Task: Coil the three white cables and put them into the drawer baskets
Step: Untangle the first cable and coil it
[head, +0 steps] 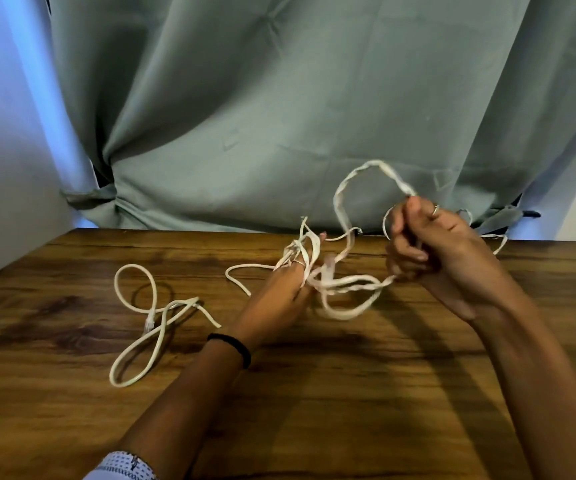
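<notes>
Right hand [428, 251] curls tight around a white cable [349, 237], a loop arcing up above it. Left hand [286, 289], fingers threaded through tangled strands, grips the same cable low over the table [314, 393]. A second cable [148, 327] lies loose left of that hand.

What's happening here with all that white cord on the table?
A person is sorting out white cables on a wooden table. The right hand grips a flat cable looping up above it, and the left hand is tangled in its other strands. A round cable lies loose, uncoiled, to the left.
</notes>
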